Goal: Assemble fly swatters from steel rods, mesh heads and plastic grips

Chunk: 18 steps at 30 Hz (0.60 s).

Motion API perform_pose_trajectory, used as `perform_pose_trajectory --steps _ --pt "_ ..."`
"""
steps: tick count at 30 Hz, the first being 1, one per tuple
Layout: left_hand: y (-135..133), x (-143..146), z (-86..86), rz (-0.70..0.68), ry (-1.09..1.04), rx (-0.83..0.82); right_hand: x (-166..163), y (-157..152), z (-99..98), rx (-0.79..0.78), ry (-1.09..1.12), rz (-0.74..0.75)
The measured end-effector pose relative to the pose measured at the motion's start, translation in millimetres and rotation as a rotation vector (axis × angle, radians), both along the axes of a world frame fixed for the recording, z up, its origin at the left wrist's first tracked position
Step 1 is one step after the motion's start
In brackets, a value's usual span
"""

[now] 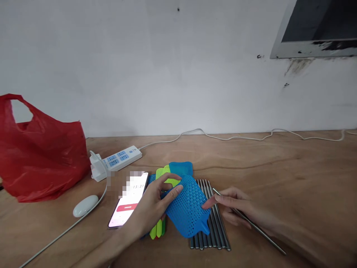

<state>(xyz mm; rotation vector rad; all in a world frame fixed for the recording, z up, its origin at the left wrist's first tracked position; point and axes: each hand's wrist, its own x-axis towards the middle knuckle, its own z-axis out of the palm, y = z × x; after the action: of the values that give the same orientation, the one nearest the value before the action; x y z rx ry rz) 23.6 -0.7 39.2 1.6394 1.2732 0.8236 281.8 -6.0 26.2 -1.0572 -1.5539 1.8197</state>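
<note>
Over the near metal rods (pixel 221 227), the left hand (pixel 152 201) is pinching a blue mesh swatter head (pixel 187 208), probably light, bendy, best held by its edge; rightward, the right hand (pixel 237 204), forefinger extended, is gripping a stiff-looking single rod (pixel 263 233).

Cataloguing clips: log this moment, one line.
left hand: gripping blue perforated flyswatter head; right hand: holding slim silver metal rod; silver rod row: partly covered

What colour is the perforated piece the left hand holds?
The perforated piece is blue, shown in head view.
</note>
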Motion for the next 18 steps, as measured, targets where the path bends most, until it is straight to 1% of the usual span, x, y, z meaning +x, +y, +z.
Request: perform_pose_trajectory --steps 1,4,6,9,11,15,18 --pt "0 -1 0.4 0.017 -0.037 0.001 -1 2 -3.3 -0.016 0.05 -0.036" --pt "-1 -1 0.1 0.07 -0.154 0.073 -1 7 -12.6 -0.037 0.191 -0.249" --pt "-2 1 -1.9 0.041 -0.177 0.077 -2 9 -16.6 -0.044 0.245 -0.34" --pt "-1 5 -5.6 -0.027 -0.151 0.028 -4 10 -19.1 -0.052 0.249 -0.326" --pt "0 6 -6.4 -0.032 -0.152 0.012 -5 8 -18.9 -0.045 0.231 -0.298" --pt "6 2 -3.9 0.014 -0.17 -0.009 -7 6 -15.3 -0.032 0.233 -0.249" --pt "11 -5 -1.8 0.079 -0.145 0.017 -6 7 -13.5 0.007 0.241 -0.301"
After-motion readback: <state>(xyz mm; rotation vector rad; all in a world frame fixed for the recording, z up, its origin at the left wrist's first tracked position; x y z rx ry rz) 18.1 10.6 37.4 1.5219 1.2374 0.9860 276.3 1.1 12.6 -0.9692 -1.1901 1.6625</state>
